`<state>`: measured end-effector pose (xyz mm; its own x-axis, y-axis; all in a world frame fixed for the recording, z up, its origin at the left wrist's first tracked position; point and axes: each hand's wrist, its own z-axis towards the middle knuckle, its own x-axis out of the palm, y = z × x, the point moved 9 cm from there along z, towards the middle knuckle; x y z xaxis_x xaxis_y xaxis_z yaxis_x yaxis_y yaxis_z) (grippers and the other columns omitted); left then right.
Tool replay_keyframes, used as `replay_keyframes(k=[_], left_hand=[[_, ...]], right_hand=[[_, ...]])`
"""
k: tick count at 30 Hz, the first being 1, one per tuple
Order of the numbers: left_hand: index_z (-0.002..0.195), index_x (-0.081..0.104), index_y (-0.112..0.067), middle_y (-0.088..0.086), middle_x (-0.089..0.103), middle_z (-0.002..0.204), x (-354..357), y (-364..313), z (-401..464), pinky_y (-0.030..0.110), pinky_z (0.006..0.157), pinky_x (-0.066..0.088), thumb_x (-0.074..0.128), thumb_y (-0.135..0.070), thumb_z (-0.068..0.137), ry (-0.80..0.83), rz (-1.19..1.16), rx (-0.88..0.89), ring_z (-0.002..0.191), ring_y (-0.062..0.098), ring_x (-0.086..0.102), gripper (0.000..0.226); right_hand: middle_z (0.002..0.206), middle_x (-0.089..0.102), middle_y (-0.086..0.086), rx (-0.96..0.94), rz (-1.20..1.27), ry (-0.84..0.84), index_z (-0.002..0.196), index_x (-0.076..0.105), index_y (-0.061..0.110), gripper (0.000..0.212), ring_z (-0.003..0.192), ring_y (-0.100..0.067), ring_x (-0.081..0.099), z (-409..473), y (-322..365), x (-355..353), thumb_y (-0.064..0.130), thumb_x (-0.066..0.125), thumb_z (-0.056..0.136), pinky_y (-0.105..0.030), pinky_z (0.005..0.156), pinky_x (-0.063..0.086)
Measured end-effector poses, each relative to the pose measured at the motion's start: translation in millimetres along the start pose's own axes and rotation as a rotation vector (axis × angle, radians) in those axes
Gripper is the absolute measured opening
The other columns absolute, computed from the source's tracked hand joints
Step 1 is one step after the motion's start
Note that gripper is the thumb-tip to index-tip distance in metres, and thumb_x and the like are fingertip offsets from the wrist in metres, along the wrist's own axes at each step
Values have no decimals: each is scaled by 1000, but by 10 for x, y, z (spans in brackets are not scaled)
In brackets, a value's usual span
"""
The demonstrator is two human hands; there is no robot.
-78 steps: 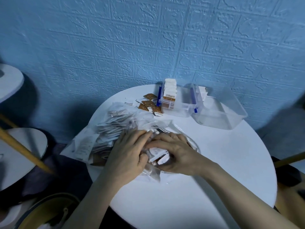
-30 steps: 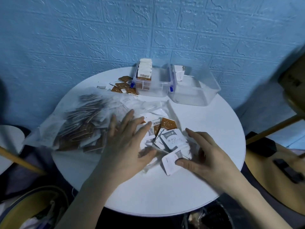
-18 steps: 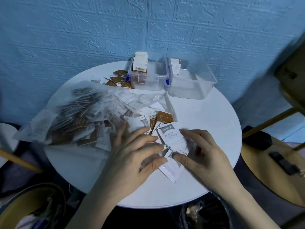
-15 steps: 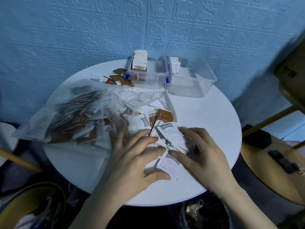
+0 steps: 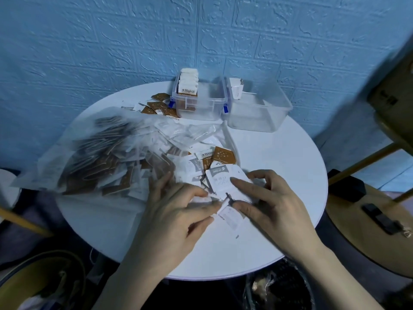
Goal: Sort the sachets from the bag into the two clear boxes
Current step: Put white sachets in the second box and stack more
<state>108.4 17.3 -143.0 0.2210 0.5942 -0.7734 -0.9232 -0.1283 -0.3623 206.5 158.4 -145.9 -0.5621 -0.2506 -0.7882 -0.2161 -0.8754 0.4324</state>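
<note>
A clear plastic bag [image 5: 98, 151] full of brown and white sachets lies on the left of the round white table [image 5: 281, 153]. A loose pile of sachets [image 5: 214, 159] spills from the bag's mouth at the middle. My right hand [image 5: 274, 204] holds a few white sachets [image 5: 223, 182] between forefinger and thumb. My left hand [image 5: 176, 220] rests with fairly straight fingers on the sachets beside them. At the back stand the two clear boxes: the left box [image 5: 205, 108] has a row of upright white sachets, the right box [image 5: 261, 113] has white sachets at its left wall.
Several brown sachets [image 5: 158, 106] lie loose left of the left box. A blue embossed wall rises right behind the boxes. A wooden chair [image 5: 368, 231] stands at the right, and another seat [image 5: 40, 278] at the lower left. The table edge runs just under my wrists.
Both hands left the bag's mouth and drew a small pile of sachets out toward the near edge. My right hand has closed on the white ones. The view shifted left and down.
</note>
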Motion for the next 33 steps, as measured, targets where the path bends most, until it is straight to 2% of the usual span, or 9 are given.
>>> replay_keyframes(k=[4,8,11,13,16,22,28,31,33], left_hand=[[99,74,-36,-11,63,104,-26,31,-32,52,103,31,59,-33,83,5,-78,-35,100,8,58,23],[93,75,-35,-15,63,103,-39,32,-31,49,104,31,58,-50,84,6,-115,-65,101,5,59,24],[88,75,-35,-15,64,104,-26,42,-6,44,104,28,55,-49,86,-8,-114,-66,103,6,59,25],[84,74,-33,-14,64,105,-22,59,15,42,103,29,57,-47,83,-33,-100,-83,105,7,59,23],[90,72,-26,-8,64,107,-47,79,21,36,103,30,58,-46,78,-73,-25,-102,108,10,56,27],[113,66,-16,-2,64,112,-43,79,15,33,102,28,55,-46,76,-60,91,-156,112,16,50,50],[116,67,-16,0,68,93,-179,54,87,41,95,36,77,-20,70,-167,106,-243,86,25,63,48],[111,70,-19,0,71,93,-324,98,93,53,82,52,76,-19,73,-256,-103,-350,79,24,65,39],[94,73,-30,-14,71,91,-357,164,36,38,79,55,71,-26,76,-311,-298,-427,82,11,66,18]], right_hand=[[117,54,12,30,-40,1,118,66,41,37,98,-12,56,107,-135,13,54,61,84,-24,69,41],[119,50,17,93,120,-27,117,64,44,36,94,1,53,47,-138,-118,53,62,83,-18,72,44],[104,51,19,117,139,-88,98,65,44,23,86,1,54,-129,15,-222,60,64,81,-13,65,41],[99,49,19,190,110,-18,92,62,44,40,79,2,52,-243,72,-157,76,58,70,-15,60,39],[102,46,20,271,-28,107,108,64,39,67,90,0,52,-312,99,-36,87,54,62,-21,66,44],[96,48,16,417,11,192,91,52,34,54,83,-4,51,-281,71,1,72,68,56,-28,69,43],[76,56,15,477,153,195,94,46,29,44,68,-7,48,-236,53,62,42,81,71,-32,67,41],[82,61,24,477,215,163,99,52,36,37,72,-2,50,-168,2,100,30,80,75,-32,74,44],[76,64,19,477,290,167,92,58,32,26,69,-3,52,-129,-38,115,23,78,78,-31,73,44]])
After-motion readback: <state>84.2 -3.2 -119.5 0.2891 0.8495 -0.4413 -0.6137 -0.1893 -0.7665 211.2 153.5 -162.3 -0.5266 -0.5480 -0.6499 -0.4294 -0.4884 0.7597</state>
